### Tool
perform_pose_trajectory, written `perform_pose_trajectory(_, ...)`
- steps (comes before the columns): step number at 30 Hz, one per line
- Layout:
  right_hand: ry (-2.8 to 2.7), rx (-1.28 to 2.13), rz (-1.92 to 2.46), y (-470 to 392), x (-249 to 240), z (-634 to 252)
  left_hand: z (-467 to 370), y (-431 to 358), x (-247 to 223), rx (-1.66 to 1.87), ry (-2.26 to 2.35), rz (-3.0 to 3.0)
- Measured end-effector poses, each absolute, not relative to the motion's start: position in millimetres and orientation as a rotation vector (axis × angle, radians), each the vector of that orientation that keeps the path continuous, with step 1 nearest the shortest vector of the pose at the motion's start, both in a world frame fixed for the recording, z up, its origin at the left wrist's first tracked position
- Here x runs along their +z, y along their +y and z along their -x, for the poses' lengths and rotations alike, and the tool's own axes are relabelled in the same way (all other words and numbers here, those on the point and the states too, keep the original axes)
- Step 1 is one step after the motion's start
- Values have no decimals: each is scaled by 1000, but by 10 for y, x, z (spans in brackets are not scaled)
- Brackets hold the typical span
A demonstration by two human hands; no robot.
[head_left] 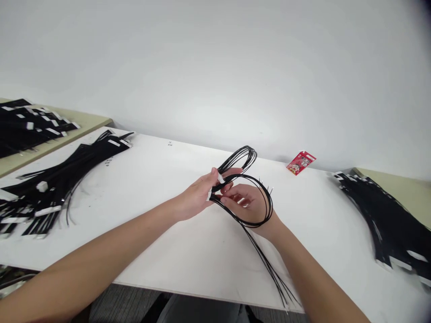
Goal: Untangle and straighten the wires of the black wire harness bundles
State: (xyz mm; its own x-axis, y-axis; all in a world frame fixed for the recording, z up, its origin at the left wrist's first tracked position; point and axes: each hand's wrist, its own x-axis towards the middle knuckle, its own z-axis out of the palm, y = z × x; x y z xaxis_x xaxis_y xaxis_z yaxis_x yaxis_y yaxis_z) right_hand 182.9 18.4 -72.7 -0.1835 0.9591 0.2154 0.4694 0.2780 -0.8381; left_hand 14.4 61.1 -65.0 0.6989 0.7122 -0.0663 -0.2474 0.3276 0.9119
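A bundle of thin black wires [251,178] is held over the table in front of me, bent into loops with white pieces on it. My left hand [202,190] is closed around the bundle near the white connector [209,194], its thumb on top. Curled in from the right, my right hand [247,204] has its fingertips pinched at the wires beside that connector. One loop passes across the back of this hand, and several metal-tipped wire ends stick up by it. The loose tails hang down toward the table's front edge. What lies between the right fingertips is partly hidden.
Black wire bundles with white connectors [81,168] lie at the left of the white table [161,179]. Others rest on the beige surface [90,117] behind. Another pile [387,215] lies at right. A red packet [301,162] sits near the wall.
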Motion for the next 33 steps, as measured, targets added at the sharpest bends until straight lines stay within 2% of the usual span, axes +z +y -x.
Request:
perform_pose_trajectory(9, -1911, 702, 1265, 168, -755, -1808, -121, 641, -746, 648, 555, -1034)
perform_pose_trajectory(21, -1790, 729, 1291, 182, -847, -1740, -150, 629, -679, 647, 483, -973)
perform_pose_trajectory(28, -1844, 522, 1324, 124, -843, -1688, -154, 638, -682, 702, 512, -955)
perform_pose_trajectory(33, -1902, 636, 1423, 103, -759, -1722, -166, 637, -698, 731, 602, -927)
